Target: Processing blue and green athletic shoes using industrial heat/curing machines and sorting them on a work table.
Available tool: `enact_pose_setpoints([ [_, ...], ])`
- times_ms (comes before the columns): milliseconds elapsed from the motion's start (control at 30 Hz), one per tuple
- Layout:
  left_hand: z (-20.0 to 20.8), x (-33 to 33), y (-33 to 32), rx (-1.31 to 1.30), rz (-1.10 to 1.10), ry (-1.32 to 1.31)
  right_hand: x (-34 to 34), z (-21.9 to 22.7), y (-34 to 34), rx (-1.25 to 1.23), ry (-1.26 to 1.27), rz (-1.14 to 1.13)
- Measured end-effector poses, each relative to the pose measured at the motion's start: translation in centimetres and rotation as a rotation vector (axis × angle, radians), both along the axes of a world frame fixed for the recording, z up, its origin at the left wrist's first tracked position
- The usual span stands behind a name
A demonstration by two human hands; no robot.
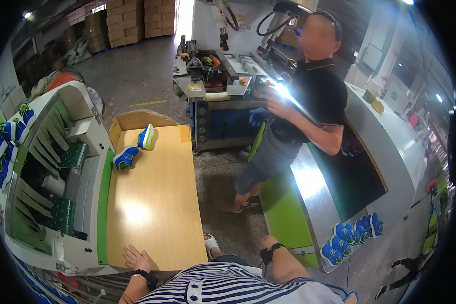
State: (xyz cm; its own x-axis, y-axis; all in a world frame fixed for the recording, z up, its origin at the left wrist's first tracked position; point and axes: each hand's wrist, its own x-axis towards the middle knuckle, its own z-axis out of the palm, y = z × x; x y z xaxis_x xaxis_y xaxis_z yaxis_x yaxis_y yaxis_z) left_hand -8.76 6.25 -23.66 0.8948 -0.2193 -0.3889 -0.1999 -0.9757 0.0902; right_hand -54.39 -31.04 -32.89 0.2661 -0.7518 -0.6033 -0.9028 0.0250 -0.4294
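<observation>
Lower left: left hand (138,258), fingers spread, holding nothing, at the tabletop's (157,202) edge | Lower centre: right hand (269,242), grip unclear | Left of centre: two blue shoes (125,158)

The left hand (139,259) is flat and spread wide. The right hand (268,242) sticks out in front, its fingers hidden.
</observation>
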Motion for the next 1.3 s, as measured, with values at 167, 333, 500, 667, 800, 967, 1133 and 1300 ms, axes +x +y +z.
enact_pose_setpoints([
  [167,0.4,-0.1,-0.1,-0.01,-0.013,-0.002,2.6,2.2,-0.2,0.014,-0.01,-0.066],
  [333,0.6,-0.1,0.1,-0.031,-0.011,0.001,3.2,0.9,-0.3,0.13,0.128,-0.045],
  [500,0.7,-0.1,-0.5,-0.037,-0.01,0.012,2.4,1.2,0.6,0.093,0.083,-0.037],
  [667,0.4,0.0,-0.3,-0.026,-0.014,-0.006,2.4,0.6,1.2,-0.009,0.025,0.019],
  [800,-1.1,0.1,0.4,-0.017,-0.01,-0.053,2.7,1.3,1.9,0.115,0.036,-0.088],
  [967,-1.2,0.1,0.1,-0.021,-0.004,-0.048,2.5,0.9,1.9,0.141,0.04,-0.105],
  [1133,-0.8,0.1,-0.2,-0.024,0.0,-0.033,2.0,-0.2,1.6,0.112,0.041,-0.077],
  [1300,-1.4,0.3,0.3,-0.024,0.006,-0.046,2.2,-0.5,1.7,0.103,0.035,-0.067],
])
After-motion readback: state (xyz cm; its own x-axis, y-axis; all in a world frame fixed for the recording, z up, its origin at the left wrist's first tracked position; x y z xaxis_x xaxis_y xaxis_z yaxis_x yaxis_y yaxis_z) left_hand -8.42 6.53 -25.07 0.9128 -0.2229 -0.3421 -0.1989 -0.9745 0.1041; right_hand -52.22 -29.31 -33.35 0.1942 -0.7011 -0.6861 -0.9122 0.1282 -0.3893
